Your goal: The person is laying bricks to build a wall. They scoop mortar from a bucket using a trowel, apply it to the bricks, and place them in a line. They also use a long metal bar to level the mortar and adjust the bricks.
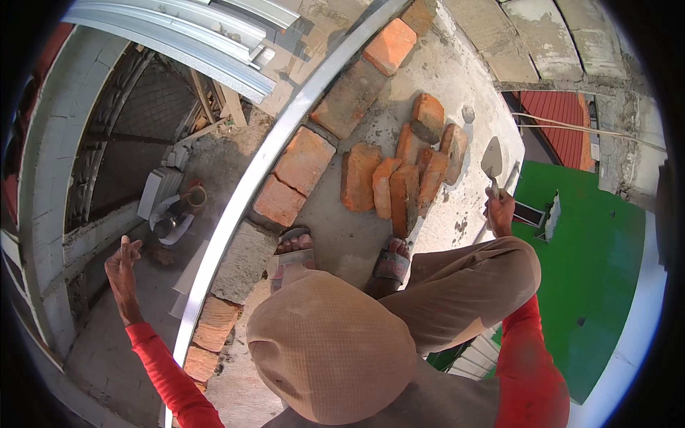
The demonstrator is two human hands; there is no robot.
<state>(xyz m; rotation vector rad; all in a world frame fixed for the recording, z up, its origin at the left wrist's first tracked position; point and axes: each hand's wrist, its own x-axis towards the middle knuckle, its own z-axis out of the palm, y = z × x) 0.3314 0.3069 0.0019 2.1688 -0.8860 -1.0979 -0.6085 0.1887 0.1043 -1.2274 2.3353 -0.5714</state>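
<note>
My right hand (pixel 500 212) is closed round the handle of a trowel (pixel 491 158), whose pointed blade is above the pale ledge at the right. My left hand (pixel 123 274) reaches out past the metal edge strip at the left, its fingers partly bent and nothing visible in them. Between the hands, several loose orange bricks (pixel 404 191) lie in a pile on the concrete ledge (pixel 325 239), in front of my sandalled feet. A row of bricks (pixel 305 160) runs along the inner side of the long metal strip (pixel 271 135).
Beyond the strip is a drop to a lower floor, where a person (pixel 170 222) is beside a bucket (pixel 196 196). Metal profiles (pixel 185 39) lie at the upper left. A green surface (pixel 571 285) lies below at right. Cables (pixel 585 125) cross near a block wall (pixel 549 39).
</note>
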